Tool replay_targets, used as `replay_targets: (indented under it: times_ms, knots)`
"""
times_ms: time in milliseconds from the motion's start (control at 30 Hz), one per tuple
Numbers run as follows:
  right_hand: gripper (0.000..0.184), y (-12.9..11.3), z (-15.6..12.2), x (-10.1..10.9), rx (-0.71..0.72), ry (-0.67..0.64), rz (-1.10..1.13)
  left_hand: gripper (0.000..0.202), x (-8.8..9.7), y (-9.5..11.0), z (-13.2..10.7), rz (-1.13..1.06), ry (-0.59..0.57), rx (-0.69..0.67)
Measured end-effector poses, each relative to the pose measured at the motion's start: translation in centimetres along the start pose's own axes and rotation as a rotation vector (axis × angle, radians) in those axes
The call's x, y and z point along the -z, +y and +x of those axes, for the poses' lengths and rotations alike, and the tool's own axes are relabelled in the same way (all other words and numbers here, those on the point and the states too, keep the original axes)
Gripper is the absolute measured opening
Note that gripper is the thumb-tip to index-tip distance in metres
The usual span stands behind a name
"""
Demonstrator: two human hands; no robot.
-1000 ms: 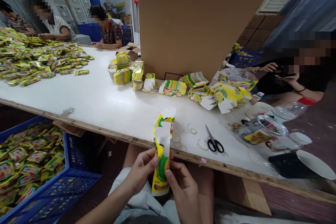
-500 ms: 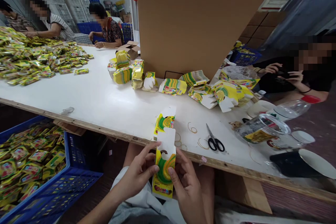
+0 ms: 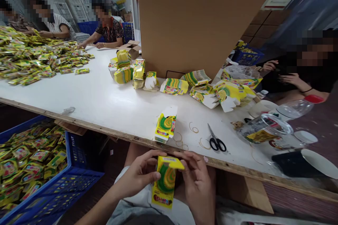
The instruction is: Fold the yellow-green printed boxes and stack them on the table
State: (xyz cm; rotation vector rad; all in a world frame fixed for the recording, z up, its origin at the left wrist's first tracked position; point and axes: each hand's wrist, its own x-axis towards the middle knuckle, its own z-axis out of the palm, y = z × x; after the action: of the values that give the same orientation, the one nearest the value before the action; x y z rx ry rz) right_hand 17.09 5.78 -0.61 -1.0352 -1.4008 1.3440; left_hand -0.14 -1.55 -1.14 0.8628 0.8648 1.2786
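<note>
Both my hands hold one small yellow-and-green carton (image 3: 165, 182) upright over my lap, just below the table edge. My left hand (image 3: 138, 175) grips its left side, fingers curled round it. My right hand (image 3: 196, 182) grips its right side, with fingertips on the folded-down yellow top flap. A second carton of the same print (image 3: 165, 126) stands on the white table (image 3: 92, 98) near the front edge, its white flap up.
Scissors (image 3: 216, 141) and loose rubber bands (image 3: 193, 128) lie by the edge. Flat carton stacks (image 3: 203, 91) sit before a big cardboard box (image 3: 200, 17). Yellow sachets (image 3: 34, 59) pile far left; a blue crate (image 3: 39, 168) holds more. Bottles (image 3: 266, 130) lie right. Other people sit around.
The carton's white top flap, which stood up before, has been folded down shut. The carton and my hands have dropped lower, towards my lap.
</note>
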Motion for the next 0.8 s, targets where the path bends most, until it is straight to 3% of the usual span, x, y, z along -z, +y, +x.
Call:
replay_targets:
  times_ms: [67,133,267,400,600,800]
  knots:
    - [0.031,0.2,0.2,0.2,0.011,0.013,-0.001,0.044,0.2,-0.1,0.1,0.092,0.079,-0.042]
    - [0.036,0.0,0.3,0.3,-0.022,-0.088,-0.05,0.044,0.2,-0.2,0.2,0.192,0.136,-0.065]
    - [0.044,-0.3,0.3,-0.1,-0.131,-0.295,-0.129,0.047,-0.1,-0.1,-0.1,0.233,0.113,-0.052]
    - [0.039,0.2,0.2,-0.6,-0.099,-0.263,-0.259,0.049,-0.1,0.4,-0.3,0.139,0.046,-0.024]
    - [0.043,0.9,0.0,-0.9,-0.072,-0.322,-0.375,0.051,0.0,0.5,-0.3,0.041,0.063,-0.007]
    - [0.038,0.8,-0.1,-1.1,-0.086,-0.298,-0.451,0.051,-0.2,0.4,-0.2,0.06,0.077,-0.01]
